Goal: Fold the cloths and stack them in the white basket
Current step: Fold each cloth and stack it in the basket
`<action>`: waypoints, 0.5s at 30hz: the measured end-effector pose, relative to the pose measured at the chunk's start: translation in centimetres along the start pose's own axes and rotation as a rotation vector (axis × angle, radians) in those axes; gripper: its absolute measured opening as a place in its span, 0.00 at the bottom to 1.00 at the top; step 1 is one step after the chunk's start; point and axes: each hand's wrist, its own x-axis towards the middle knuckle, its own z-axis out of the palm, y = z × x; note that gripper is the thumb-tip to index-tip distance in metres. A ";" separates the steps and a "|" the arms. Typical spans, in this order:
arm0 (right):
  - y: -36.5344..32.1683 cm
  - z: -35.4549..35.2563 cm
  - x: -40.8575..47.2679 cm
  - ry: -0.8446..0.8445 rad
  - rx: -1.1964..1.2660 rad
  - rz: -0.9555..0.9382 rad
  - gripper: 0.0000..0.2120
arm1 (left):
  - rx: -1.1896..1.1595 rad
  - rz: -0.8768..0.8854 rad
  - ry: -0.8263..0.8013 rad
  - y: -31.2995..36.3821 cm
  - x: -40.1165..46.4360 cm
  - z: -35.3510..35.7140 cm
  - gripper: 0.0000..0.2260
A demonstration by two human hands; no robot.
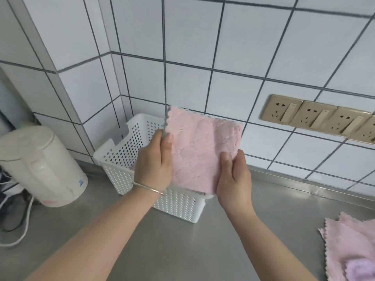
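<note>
A folded pink cloth [200, 147] with a grey underside is held flat and tilted above the white perforated basket [125, 147]. My left hand [154, 161] grips its left edge, thumb on top. My right hand [233, 179] holds the lower right corner, thumb on the pink face. The basket stands on the steel counter against the tiled wall; a bit of pink shows inside it through the holes. More unfolded pink cloths [353, 248] lie at the right edge of the counter.
A cream electric kettle [40, 165] stands left of the basket, with cables [18, 226] trailing beside it. A row of gold wall sockets [316, 118] runs along the tiles at right. The steel counter [182, 244] stretches in front of the basket.
</note>
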 end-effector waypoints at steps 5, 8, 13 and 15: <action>1.2 6.8 7.3 -0.085 -0.327 0.179 0.16 | 0.234 -0.131 -0.315 -7.5 7.4 2.1 0.10; 4.4 9.3 10.6 -0.261 -0.592 0.353 0.14 | 0.364 -0.234 -0.570 -11.7 9.8 4.1 0.09; 7.8 11.6 13.2 -0.408 -0.889 0.552 0.14 | 0.431 -0.368 -1.057 -17.0 11.6 7.9 0.09; 8.8 12.2 13.6 -0.501 -1.073 0.583 0.15 | 0.508 -0.319 -1.165 -18.1 11.7 9.1 0.11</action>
